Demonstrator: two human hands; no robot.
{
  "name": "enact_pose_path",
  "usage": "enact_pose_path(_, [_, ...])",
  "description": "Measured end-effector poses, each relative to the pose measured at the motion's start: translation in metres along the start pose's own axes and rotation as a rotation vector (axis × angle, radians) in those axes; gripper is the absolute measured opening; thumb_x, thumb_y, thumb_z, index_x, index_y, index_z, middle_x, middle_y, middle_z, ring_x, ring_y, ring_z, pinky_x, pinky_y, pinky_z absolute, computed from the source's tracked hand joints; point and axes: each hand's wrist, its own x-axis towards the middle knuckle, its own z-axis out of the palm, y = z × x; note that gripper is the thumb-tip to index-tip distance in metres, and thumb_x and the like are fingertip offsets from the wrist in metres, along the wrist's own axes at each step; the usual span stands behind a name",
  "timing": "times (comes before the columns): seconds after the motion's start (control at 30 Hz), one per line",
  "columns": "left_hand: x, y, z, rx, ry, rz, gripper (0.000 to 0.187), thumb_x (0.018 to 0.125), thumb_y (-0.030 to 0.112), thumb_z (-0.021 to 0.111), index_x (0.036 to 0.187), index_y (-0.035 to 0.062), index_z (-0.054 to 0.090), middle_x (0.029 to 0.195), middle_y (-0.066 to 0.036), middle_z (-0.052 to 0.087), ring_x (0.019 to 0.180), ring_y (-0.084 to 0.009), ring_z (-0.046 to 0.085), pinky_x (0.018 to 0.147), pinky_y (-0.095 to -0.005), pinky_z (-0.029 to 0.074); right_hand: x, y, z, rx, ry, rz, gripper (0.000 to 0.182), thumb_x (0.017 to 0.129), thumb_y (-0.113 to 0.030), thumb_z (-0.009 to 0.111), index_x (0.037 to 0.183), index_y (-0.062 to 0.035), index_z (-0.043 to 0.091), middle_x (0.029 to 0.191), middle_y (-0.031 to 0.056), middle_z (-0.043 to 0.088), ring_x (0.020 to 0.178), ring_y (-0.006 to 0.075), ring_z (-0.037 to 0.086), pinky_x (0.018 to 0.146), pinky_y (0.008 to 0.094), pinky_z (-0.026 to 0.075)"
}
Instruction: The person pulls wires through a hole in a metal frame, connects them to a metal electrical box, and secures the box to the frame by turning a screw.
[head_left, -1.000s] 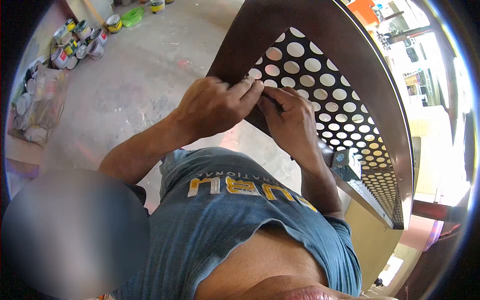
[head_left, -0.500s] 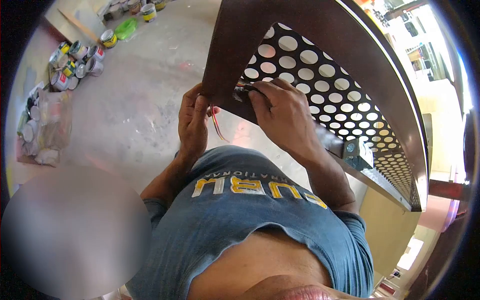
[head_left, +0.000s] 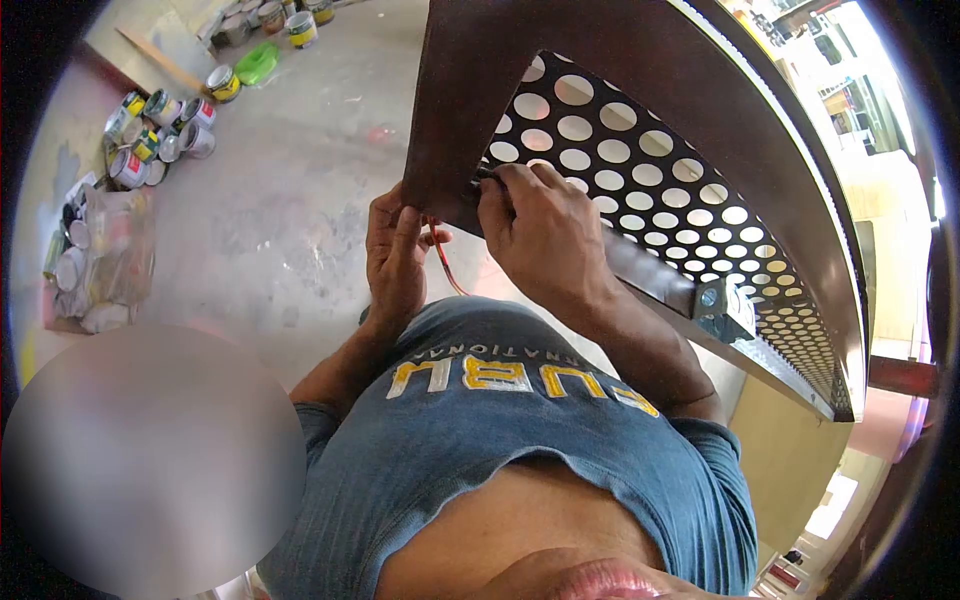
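A dark brown frame (head_left: pixel 465 75) tilts above my lap, with a black perforated sheet (head_left: pixel 615 150) full of round holes set in its opening. My left hand (head_left: pixel 395 255) is closed at the frame's lower corner, thumb on the near edge. Thin wires, mostly red (head_left: pixel 443 262), hang from that edge across its fingertips. At the inner corner of the opening, my right hand (head_left: pixel 545 220) pinches the dark end of a wire bundle (head_left: pixel 482 180). Its fingertips partly hide the bundle, and how it runs through the frame is hidden.
A small metal box-like fitting (head_left: pixel 725 308) is on the frame's lower rail at right. Paint cans (head_left: pixel 160 135) and a green lid-like item (head_left: pixel 257 63) stand along the left on the grey floor (head_left: pixel 290 190). A plastic bag (head_left: pixel 118 245) lies near the cans.
My right hand has shifted slightly left at the inner corner, covering the coloured wires seen there before. The hanging wires now sit closer together. The view has tilted slightly.
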Motion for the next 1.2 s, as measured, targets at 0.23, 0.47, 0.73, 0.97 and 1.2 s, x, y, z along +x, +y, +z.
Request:
enact_pose_path(0.23, [0.000,-0.001,-0.002,0.047,-0.010,0.009,0.034,0.104,0.026,0.049,0.131,0.0068,0.046,0.116,-0.009,0.059,0.102,-0.0148,0.059,0.082,-0.0363,0.052,-0.005,-0.004,0.005,-0.134,0.066,-0.051,0.021,0.093,-0.018,0.059,0.098,0.0013,0.066,0.079,0.0150,0.063,0.067,0.0289,0.066,0.058,0.0413,0.053])
enact_pose_path(0.47, [0.004,-0.003,-0.004,0.004,-0.027,0.016,0.034,0.103,0.027,0.051,0.130,0.0060,0.047,0.117,-0.010,0.059,0.103,-0.0162,0.061,0.085,-0.0388,0.054,-0.001,0.000,-0.002,-0.223,0.076,-0.167,0.019,0.092,-0.017,0.060,0.097,-0.0007,0.069,0.083,0.0140,0.066,0.075,0.0270,0.066,0.066,0.0401,0.054])
enact_pose_path(0.73, [0.011,-0.005,-0.010,-0.045,-0.082,-0.009,0.029,0.103,0.023,0.049,0.128,0.0079,0.045,0.113,-0.008,0.058,0.093,-0.0143,0.059,0.081,-0.0368,0.053,0.009,0.006,-0.005,-0.038,0.007,-0.171,0.021,0.086,-0.013,0.062,0.097,0.0015,0.072,0.087,0.0187,0.068,0.079,0.0312,0.066,0.071,0.0422,0.053])
enact_pose_path(0.97, [0.005,-0.017,-0.003,-0.012,-0.035,0.026,0.025,0.105,0.022,0.044,0.127,0.0098,0.042,0.094,-0.004,0.056,0.073,-0.0078,0.049,0.062,-0.0250,0.041,0.009,0.006,0.004,0.027,0.065,-0.170,0.019,0.088,-0.015,0.057,0.092,0.0007,0.066,0.089,0.0204,0.064,0.085,0.0378,0.064,0.071,0.0486,0.053])
enact_pose_path(1.2, [0.002,-0.010,0.000,-0.005,-0.030,-0.004,0.027,0.106,0.023,0.044,0.129,0.0108,0.041,0.080,0.000,0.053,0.062,-0.0044,0.043,0.053,-0.0206,0.035,0.007,-0.002,0.003,-0.196,0.024,-0.158,0.021,0.090,-0.015,0.058,0.098,0.0025,0.065,0.088,0.0202,0.065,0.084,0.0368,0.066,0.073,0.0460,0.054])
